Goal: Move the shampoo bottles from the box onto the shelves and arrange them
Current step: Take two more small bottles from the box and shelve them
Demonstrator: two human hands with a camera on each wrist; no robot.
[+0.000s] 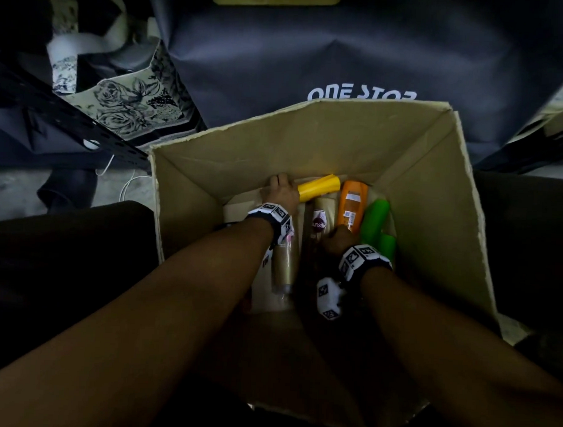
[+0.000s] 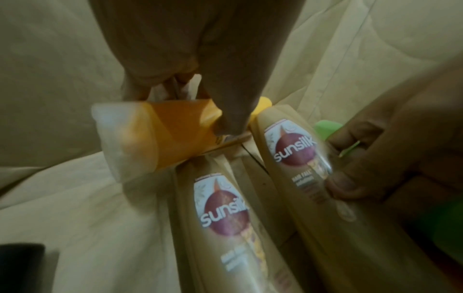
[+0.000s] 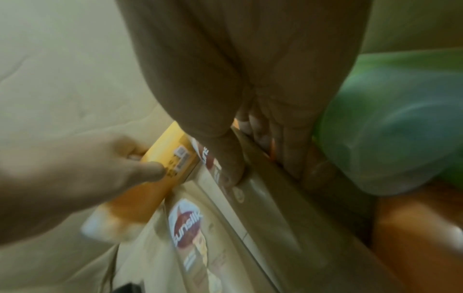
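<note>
Yellow bottle (image 1: 319, 188): it lies on its side at the far wall of the cardboard box (image 1: 434, 193), about 12 o'clock on the box floor; its translucent cap end is seen in the left wrist view.
Left hand (image 1: 282, 191): the fingers and thumb are curled round the yellow bottle near its cap end; the bottle seems not lifted yet.
Beige Sunsilk bottle, right one (image 2: 295, 158): it lies lengthwise in the middle of the floor, just beside a second Sunsilk bottle (image 2: 225, 214) at its 9 o'clock.
Right hand (image 1: 338, 239): thumb on the label side and fingers along the far edge, so this bottle is gripped.
Orange bottle (image 1: 352, 206): it lies at 1 o'clock, touching the gripped Sunsilk bottle's side.
Green bottles (image 1: 377, 229): they are placed at 3 o'clock against the right wall of the box.
Step in hand: the picking from the box is judged to be under way, one bottle for each hand.
Next move: both bottles must be raised straight up, clear of the neighbours and the box walls, then carried to the shelves, which are hardly seen here; only a dark frame rail (image 1: 69, 119) is visible at 10 o'clock.
</note>
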